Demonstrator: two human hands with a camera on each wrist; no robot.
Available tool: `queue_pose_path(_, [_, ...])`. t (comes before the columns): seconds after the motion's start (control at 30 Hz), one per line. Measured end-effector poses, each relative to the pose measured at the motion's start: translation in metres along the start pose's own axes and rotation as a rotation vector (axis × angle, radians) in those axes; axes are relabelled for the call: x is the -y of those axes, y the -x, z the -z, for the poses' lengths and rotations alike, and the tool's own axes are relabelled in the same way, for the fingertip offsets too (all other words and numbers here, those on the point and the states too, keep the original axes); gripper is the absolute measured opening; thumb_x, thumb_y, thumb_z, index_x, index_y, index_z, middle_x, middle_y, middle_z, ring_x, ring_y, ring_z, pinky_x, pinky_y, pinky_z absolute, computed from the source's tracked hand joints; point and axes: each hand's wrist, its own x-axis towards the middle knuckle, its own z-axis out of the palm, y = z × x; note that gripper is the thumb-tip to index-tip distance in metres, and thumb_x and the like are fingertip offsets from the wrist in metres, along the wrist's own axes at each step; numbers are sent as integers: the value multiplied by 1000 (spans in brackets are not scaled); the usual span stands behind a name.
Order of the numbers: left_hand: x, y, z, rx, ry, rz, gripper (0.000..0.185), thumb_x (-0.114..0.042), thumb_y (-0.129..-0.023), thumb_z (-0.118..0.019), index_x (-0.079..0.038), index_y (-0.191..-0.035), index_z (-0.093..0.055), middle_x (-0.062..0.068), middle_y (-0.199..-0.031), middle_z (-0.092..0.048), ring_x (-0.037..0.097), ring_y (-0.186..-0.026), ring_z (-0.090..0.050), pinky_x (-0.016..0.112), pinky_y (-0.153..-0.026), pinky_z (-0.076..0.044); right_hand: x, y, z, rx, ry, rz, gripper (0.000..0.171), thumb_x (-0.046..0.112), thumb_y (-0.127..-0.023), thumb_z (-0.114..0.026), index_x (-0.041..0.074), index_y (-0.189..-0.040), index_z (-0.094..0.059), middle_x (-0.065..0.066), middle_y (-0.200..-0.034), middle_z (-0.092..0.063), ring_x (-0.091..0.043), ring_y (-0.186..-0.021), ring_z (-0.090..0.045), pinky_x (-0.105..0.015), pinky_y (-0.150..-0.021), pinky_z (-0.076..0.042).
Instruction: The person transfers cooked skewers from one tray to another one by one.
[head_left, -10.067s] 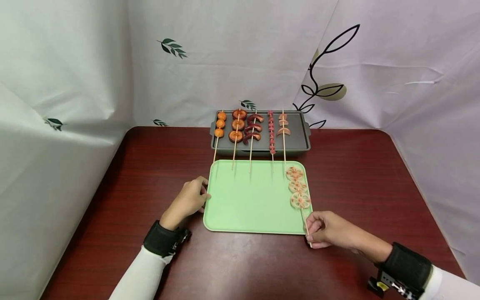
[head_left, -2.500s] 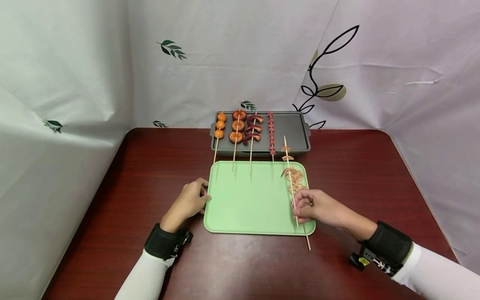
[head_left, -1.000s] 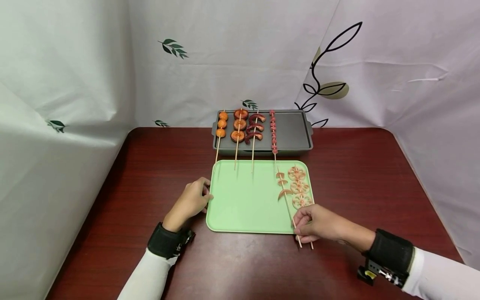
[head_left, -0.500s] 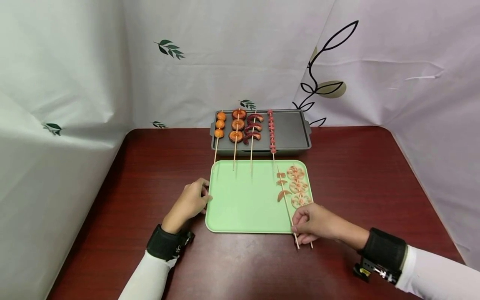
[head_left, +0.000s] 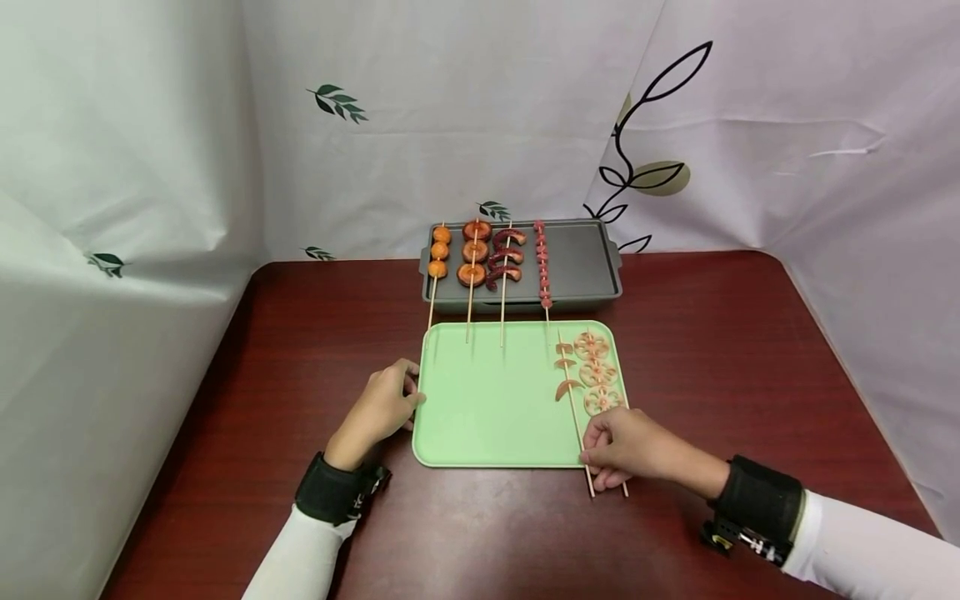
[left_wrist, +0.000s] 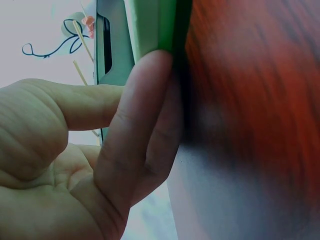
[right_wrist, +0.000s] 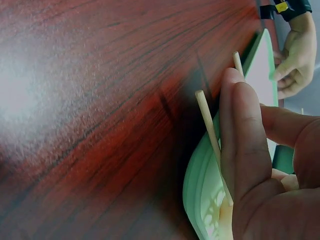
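Note:
My right hand (head_left: 618, 446) pinches the lower stick of a skewer with curved orange-pink pieces (head_left: 567, 388) over the green tray (head_left: 487, 400). Beside it, along the tray's right side, lies a lotus root skewer (head_left: 598, 373), whose stick passes partly hidden behind my right hand. Both stick ends jut past the tray's near edge, and the right wrist view shows one bare stick end (right_wrist: 204, 105) beside the fingers. At the tray's left edge, my left hand (head_left: 378, 408) grips the rim with thumb and fingers; its fingers (left_wrist: 145, 95) meet the green edge in the left wrist view.
Behind the tray stands a grey grill pan (head_left: 581, 258). On it lie an orange ball skewer (head_left: 439, 252), a mushroom-like skewer (head_left: 473, 252), a dark red curved-piece skewer (head_left: 507, 257) and a thin pink-beaded skewer (head_left: 543, 262), sticks reaching over the tray. The table (head_left: 720, 358) is dark red wood.
The curved-piece skewer went from the grill pan to the tray, left of the lotus root skewer, in my right hand. Lately it shifted only slightly. My left hand stayed at the tray's edge.

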Motion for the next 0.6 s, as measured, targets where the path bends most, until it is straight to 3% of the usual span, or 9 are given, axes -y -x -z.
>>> queue_pose_path(0.6, [1, 0, 0, 6, 9, 0, 41, 1, -100, -63, 5, -139, -50, 18, -98, -60, 20, -59, -63, 32, -53, -62, 11, 0, 6, -21, 99, 33, 9, 7, -93, -74, 2, -87, -69, -6, -65, -71, -18, -59, -73, -31, -55, -65])
